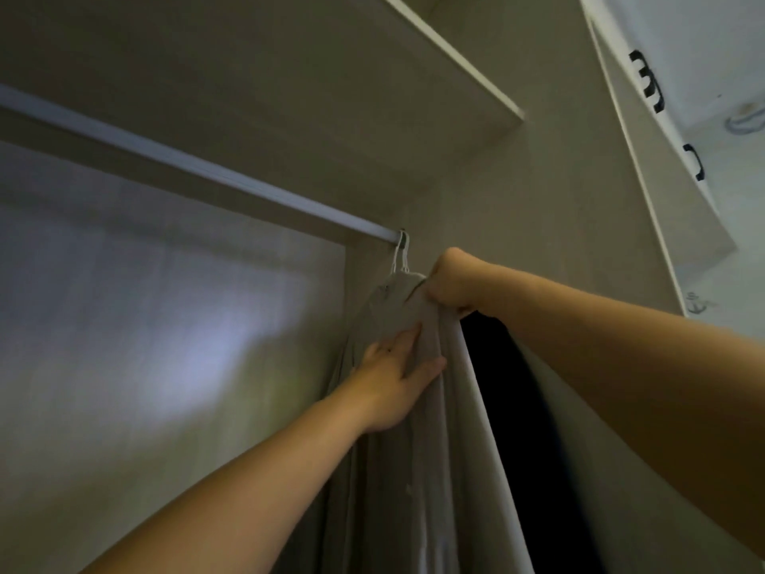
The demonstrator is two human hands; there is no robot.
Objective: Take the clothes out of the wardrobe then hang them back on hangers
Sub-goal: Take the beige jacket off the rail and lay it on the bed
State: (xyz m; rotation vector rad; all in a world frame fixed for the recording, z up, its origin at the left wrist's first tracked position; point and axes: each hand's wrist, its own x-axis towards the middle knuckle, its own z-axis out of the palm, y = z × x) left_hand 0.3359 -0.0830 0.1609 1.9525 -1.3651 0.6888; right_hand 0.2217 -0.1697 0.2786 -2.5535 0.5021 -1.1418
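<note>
Both arms raised, reaching up into the wardrobe.

Right hand [453, 283]: wrist bent, fingers curled into a fist, gripping the top of the grey garment [397, 470] just below the white hanger hooks [400, 252].

Left hand [391, 379]: lower down, palm flat against the cloth, fingers straight and close together, thumb set apart, pressing on the fabric without pinching it.

The garment hangs at the right end of the rail [186, 159], against the wardrobe's side wall. A dark garment [521, 408] hangs just beside it, under my right forearm. Whether the grey garment sits fully on its hanger, I cannot tell.
</note>
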